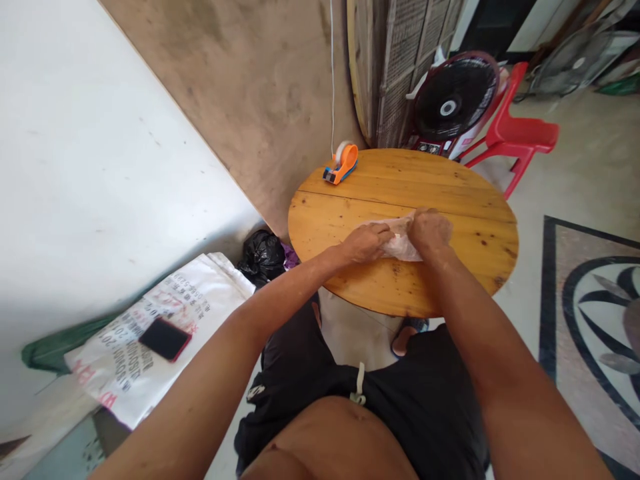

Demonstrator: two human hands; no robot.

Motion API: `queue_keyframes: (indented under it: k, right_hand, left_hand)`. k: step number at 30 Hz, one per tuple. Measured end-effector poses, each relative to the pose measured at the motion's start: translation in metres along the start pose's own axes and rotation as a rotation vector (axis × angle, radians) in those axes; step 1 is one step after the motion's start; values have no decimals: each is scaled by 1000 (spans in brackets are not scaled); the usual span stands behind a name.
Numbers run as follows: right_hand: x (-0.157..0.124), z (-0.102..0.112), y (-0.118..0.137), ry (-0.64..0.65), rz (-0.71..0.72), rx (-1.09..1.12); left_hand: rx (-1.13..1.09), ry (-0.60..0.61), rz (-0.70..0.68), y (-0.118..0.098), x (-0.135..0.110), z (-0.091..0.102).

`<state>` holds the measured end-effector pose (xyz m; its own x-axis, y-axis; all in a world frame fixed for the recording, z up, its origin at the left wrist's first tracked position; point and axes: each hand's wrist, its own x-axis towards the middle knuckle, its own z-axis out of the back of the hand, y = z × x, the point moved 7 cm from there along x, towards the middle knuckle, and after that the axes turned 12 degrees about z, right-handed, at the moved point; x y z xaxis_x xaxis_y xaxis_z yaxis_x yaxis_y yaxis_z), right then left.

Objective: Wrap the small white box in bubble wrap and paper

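A thin clear plastic bag (399, 245) lies crumpled on the round wooden table (450, 193), near its front middle. My left hand (367, 241) is closed, pinching the bag's left side. My right hand (430, 230) is closed over the bag's right end, knuckles up. Most of the bag is hidden between and under the two hands. What is inside it, if anything, I cannot make out.
An orange tape dispenser (341, 163) sits at the table's far left edge. Behind the table stand a black fan (453, 100) and a red plastic chair (520, 133). On the floor at left lie a black bag (263, 257), a white printed sack (150, 333) and a dark phone (164, 339).
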<state>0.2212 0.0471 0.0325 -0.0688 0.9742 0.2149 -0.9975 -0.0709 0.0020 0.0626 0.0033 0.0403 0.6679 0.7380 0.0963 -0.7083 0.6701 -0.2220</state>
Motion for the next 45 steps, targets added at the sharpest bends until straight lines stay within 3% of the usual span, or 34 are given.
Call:
queue_keyframes:
  k: [5, 10, 13, 16, 20, 25, 31, 37, 45]
  right_hand:
    - [-14, 5, 2, 70, 87, 116]
    - [-24, 16, 16, 63, 304, 384]
    - [-31, 15, 22, 125, 367, 369]
    - [-39, 10, 26, 174, 390, 310]
    - [-49, -1, 30, 240, 377, 203]
    - [-56, -5, 29, 192, 284, 143]
    - [-65, 3, 23, 128, 283, 325]
    - [-75, 8, 22, 122, 288, 455]
    - [-122, 20, 36, 14, 444, 580]
  left_hand:
    - [108, -110, -28, -15, -15, 1]
    - [188, -148, -146, -42, -49, -4]
    - [113, -113, -155, -52, -67, -11]
    - [-96, -77, -69, -46, -73, -16]
    - [-289, -110, 98, -22, -64, -15]
    - [-212, -89, 238, 0, -43, -18]
    - [-204, -162, 219, 5, -18, -11]
    - [-125, -127, 110, 6, 9, -16]
    - [106, -55, 112, 24, 5, -36]
